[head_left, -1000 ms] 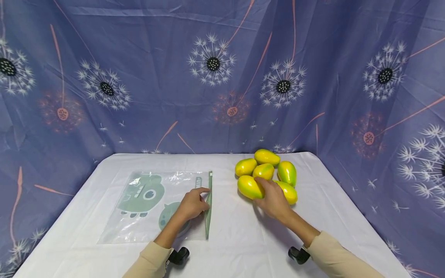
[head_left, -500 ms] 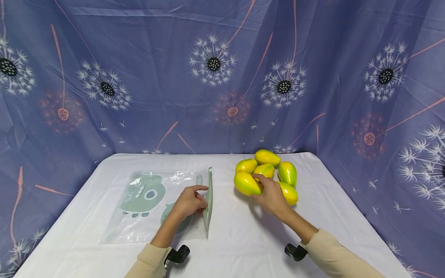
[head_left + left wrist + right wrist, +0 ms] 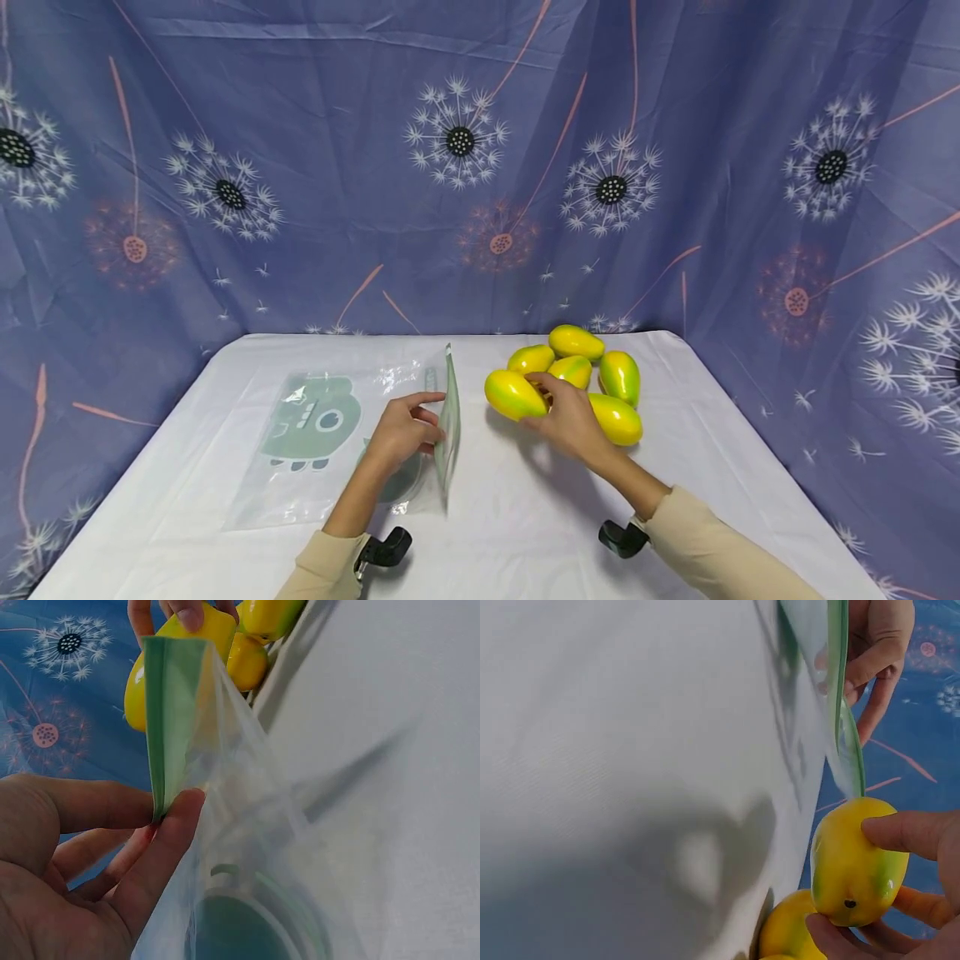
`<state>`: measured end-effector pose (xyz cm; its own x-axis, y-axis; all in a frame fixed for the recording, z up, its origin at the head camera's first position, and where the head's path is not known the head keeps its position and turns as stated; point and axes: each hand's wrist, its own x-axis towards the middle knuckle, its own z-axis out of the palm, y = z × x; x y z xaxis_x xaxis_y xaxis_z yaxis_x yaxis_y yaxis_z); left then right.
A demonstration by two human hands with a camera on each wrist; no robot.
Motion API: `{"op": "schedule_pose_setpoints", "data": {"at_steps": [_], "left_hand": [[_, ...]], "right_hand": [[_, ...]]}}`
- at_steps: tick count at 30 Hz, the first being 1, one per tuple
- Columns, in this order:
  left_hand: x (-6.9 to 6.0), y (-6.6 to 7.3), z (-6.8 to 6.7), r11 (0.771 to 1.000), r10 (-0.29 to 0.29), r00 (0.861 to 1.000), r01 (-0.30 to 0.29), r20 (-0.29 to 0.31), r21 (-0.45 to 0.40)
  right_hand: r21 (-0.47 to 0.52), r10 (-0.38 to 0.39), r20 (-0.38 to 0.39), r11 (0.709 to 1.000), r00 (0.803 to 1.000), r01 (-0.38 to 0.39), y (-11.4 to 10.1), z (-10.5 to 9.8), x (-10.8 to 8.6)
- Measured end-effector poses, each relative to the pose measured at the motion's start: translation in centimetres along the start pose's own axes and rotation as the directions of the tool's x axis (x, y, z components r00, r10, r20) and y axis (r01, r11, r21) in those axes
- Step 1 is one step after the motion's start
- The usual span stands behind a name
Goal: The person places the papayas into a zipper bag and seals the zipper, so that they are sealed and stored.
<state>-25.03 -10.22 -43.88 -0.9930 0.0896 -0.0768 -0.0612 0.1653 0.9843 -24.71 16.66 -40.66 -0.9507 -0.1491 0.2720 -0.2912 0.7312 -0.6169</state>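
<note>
Nearest are two beige sleeves, with a black device beneath the left wrist and another beneath the right. The hands are apart from each other, and both are holding something. The left hand pinches the green edge strip of a clear plastic bag, which stands raised at its fingertips; the rest of the bag, printed with green cartoon creatures, spreads flat to that hand's left. The right hand grips a yellow-green mango between thumb and fingers, held above the white tabletop in the gap between the two hands. Just right of the right hand lies a second mango, and beyond the hand four more mangoes sit clustered. Farthest off, behind everything, hangs a blue curtain patterned with dandelions.
</note>
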Motion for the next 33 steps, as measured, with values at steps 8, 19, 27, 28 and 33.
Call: {"op": "schedule_pose_setpoints", "data": {"at_steps": [8, 19, 27, 28, 33], "left_hand": [[0.1, 0.5, -0.2, 1.0, 0.002, 1.0, -0.002, -0.007, 0.027], [0.3, 0.5, 0.4, 0.999, 0.016, 0.999, -0.015, -0.043, 0.032], [0.1, 0.9, 0.3, 0.998, -0.001, 0.999, -0.002, -0.046, -0.061], [0.2, 0.9, 0.2, 0.998, -0.002, 0.999, 0.0, -0.047, -0.063], [0.2, 1.1, -0.2, 0.996, -0.005, 0.999, 0.001, -0.041, -0.094]], "right_hand": [[0.09, 0.053, 0.073, 0.994, 0.996, -0.06, -2.0, -0.2, 0.7], [0.135, 0.018, 0.136, 0.99, 0.991, -0.036, -4.4, 0.3, 1.0], [0.104, -0.006, 0.131, 0.995, 0.991, -0.008, -4.2, 0.5, 1.0], [0.104, -0.01, 0.132, 0.995, 0.991, -0.004, -4.1, 0.5, 1.0], [0.088, -0.018, 0.137, 0.996, 0.99, 0.006, -3.8, 0.7, 1.1]]}}
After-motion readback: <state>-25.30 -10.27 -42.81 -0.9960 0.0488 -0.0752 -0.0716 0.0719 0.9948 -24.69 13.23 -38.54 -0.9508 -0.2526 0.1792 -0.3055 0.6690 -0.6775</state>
